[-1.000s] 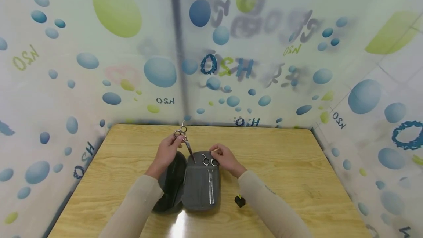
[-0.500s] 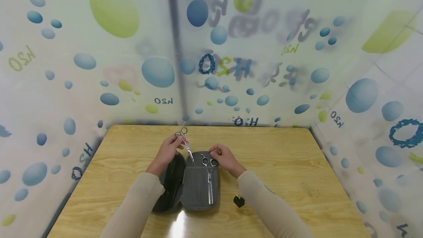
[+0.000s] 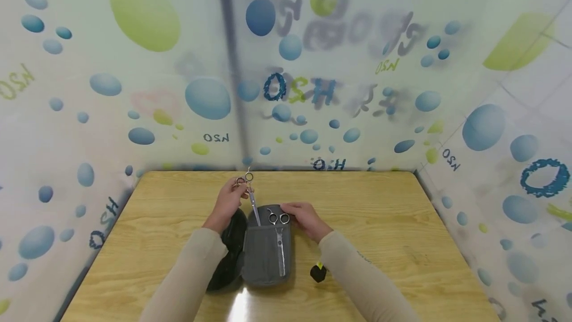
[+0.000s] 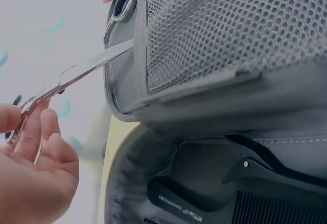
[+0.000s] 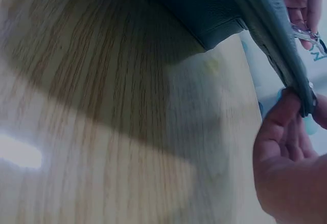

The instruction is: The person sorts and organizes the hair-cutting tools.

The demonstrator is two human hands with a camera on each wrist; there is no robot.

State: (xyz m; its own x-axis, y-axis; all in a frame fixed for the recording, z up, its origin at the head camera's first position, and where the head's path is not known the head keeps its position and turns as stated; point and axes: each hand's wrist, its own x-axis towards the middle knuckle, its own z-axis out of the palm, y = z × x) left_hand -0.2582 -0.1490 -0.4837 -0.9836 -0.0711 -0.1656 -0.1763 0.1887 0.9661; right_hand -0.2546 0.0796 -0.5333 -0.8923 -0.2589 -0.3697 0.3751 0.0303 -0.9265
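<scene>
My left hand holds a pair of silver scissors by the finger rings, blades pointing down. Their tip meets the mouth of the mesh pocket in an unfolded grey zip case, and the pocket's edge hides it in the left wrist view. A second pair of scissors sits in the same pocket, its rings sticking out at the top. On the case's upper right edge, my right hand pinches the rim between thumb and fingers; the right wrist view shows that raised edge.
In the case's other half lie a black comb and a black hair clip. A small black object with a yellow part is on the wooden table by my right forearm. A patterned wall stands behind.
The scissors in my left hand have come slightly lower, their tip reaching the pocket's mouth. My right fingers have shifted along the case's rim and look straighter. The head view has shifted slightly.
</scene>
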